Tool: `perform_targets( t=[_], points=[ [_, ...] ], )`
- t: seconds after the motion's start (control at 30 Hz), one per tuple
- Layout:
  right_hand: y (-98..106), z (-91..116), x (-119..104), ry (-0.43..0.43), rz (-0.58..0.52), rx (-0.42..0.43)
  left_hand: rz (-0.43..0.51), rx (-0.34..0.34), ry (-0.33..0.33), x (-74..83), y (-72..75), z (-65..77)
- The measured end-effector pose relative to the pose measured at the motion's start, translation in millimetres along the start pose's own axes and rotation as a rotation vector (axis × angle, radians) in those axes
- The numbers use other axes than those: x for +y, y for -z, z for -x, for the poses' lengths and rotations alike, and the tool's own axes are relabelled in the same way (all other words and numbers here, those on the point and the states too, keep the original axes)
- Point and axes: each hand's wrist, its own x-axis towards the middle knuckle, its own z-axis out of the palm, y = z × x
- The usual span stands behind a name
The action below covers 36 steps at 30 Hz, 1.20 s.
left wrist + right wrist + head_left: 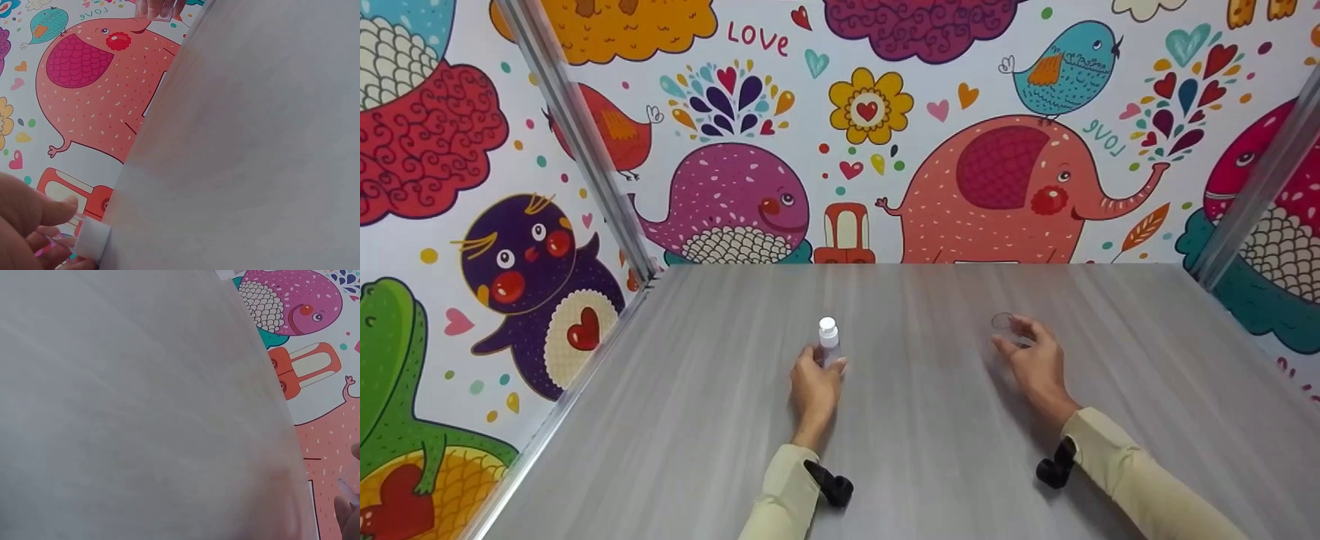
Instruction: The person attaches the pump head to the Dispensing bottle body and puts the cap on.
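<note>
My left hand (815,379) grips a small clear bottle (830,354) around its body. The bottle stands upright with its white cap (828,328) at the top; in the left wrist view the cap (93,239) shows beyond the fingers. Off to the right, my right hand (1035,356) holds a see-through, cup-like piece (1002,321) between thumb and fingers. Its round rim shows faintly in the head view. Only part of this clear piece (350,486) appears at the right edge of the right wrist view, and its exact kind cannot be told.
Both hands are over a grey wood-grain table (915,450). A wall with cartoon animals (990,195) rises behind the table's far edge. Metal posts (585,142) stand at the corners, and a metal rail runs along the left edge.
</note>
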Motion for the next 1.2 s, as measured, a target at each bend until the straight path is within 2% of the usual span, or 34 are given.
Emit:
perform_targets(
  t=[0.33, 0.7, 0.97, 1.2],
  points=[
    [-8.1, 7.2, -6.5, 0.067, -0.059, 0.037, -0.008, 0.004, 0.009, -0.7, -1.0, -0.6],
    [-10.0, 18.6, -11.5, 0.036, -0.069, -0.044, 0.001, 0.003, 0.005, 0.4, -0.6, 0.2],
    [-17.1, 24.1, -16.3, 0.123, -0.122, 0.003, 0.003, 0.004, -0.011, -0.2, -0.3, 0.1],
    [-21.0, 25.8, -22.6, 0.142, -0.103, -0.039, 0.008, -0.005, 0.001, -0.3, 0.7, -0.6]
  ],
)
